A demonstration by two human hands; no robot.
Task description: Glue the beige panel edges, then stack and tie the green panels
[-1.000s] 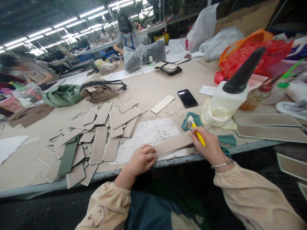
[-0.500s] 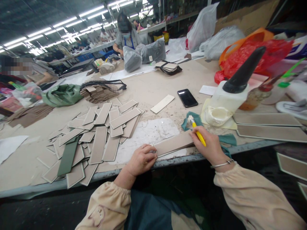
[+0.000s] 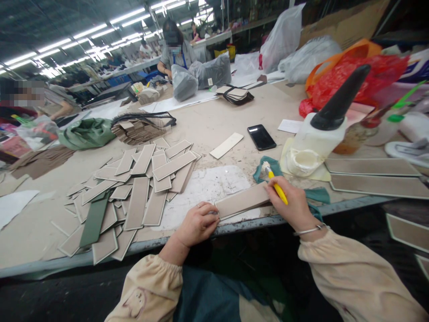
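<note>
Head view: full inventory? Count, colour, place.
Worked strip: 1+, beige, table edge
Tool: 1, yellow, right hand
Loose strips: many, beige, left pile
Green strip: 1, green, on pile
Pale strip: 1, cream, centre
Phone: 1, black, centre
Long strips: 2, beige, tabletop right
Container: 1, white, right
Cloth: count unclear, teal, near tool
Bags: several, mixed colours, table back
People: several, mixed clothing, background
Left hand: 1, cream sleeve, on worked strip
Right hand: 1, cream sleeve, holding tool

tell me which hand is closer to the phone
Right. The right hand, gripping the brush, is below the phone in the picture and slightly right; the left hand, touching the strip, is farther off, below and left.
</note>
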